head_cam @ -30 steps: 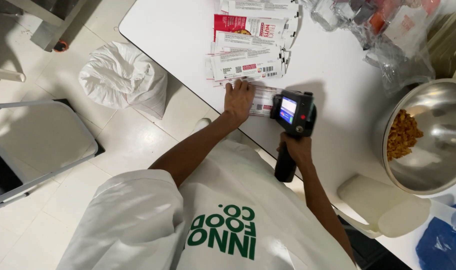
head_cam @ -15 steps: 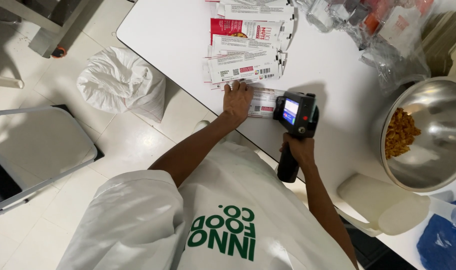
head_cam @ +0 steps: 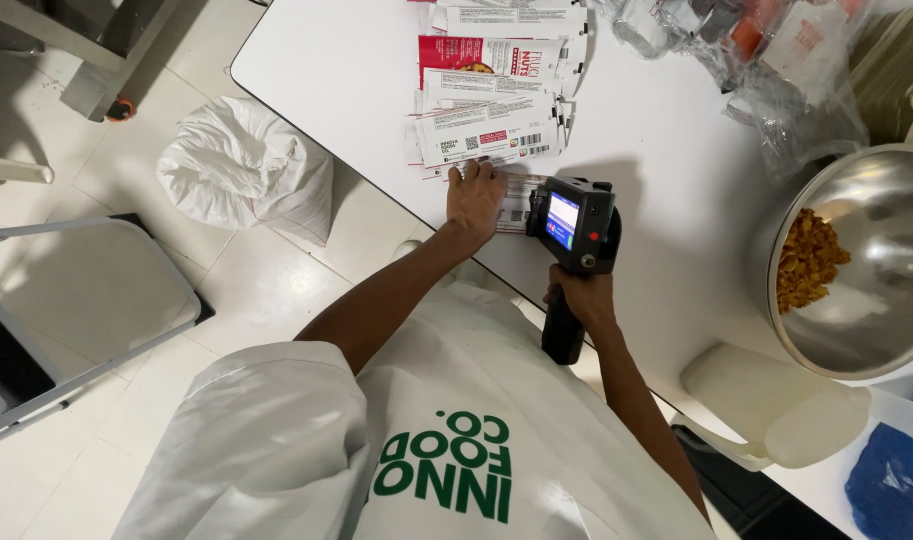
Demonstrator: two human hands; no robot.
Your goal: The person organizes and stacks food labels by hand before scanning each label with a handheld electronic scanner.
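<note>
My left hand (head_cam: 475,196) lies flat with fingers spread on a white printed pouch (head_cam: 518,203) at the near edge of the white table (head_cam: 347,80). My right hand (head_cam: 580,295) grips the black handle of a handheld printer gun (head_cam: 574,224). Its lit screen faces up and its head rests at the pouch's right end. Just beyond my left hand, several flat pouches (head_cam: 487,128), white and red, lie fanned out in an overlapping row.
A steel bowl (head_cam: 877,300) holding orange-brown snack pieces (head_cam: 808,262) sits at the right. A white plastic scoop (head_cam: 772,405) lies near it. Clear bags (head_cam: 767,50) crowd the far right. A white sack (head_cam: 242,165) and a folding chair (head_cam: 77,300) stand on the floor.
The view has shifted slightly. My left hand stays pressed on the pouch and the printer gun has stayed at the pouch's right end.
</note>
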